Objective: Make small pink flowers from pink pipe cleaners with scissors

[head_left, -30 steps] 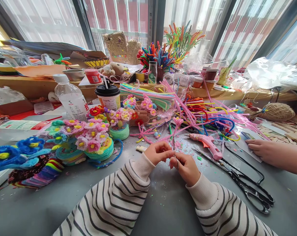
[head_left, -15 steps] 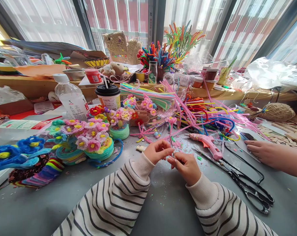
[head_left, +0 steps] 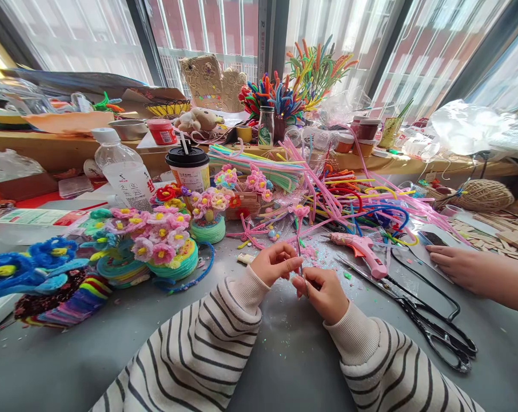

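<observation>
At center frame, your right hand (head_left: 327, 294) pinches a slim metallic shaft (head_left: 300, 252) that your left hand's (head_left: 277, 264) fingertips meet, firm or loose unclear, just below a pink pipe-cleaner flower (head_left: 301, 212). Left of center, pink blossoms (head_left: 162, 229) fill a coiled pot (head_left: 179, 263); beyond, a lidded cup (head_left: 194, 177) carries a straw (head_left: 184, 141); upper center, colored pipe cleaners (head_left: 271, 94) crowd a dark pot (head_left: 279, 130).

Left hand (head_left: 276, 266) and right hand (head_left: 327, 293) — each pinching, fingertips close together — left of the glue gun (head_left: 362, 250). Both forearms (head_left: 194, 349) slant inward.
</observation>
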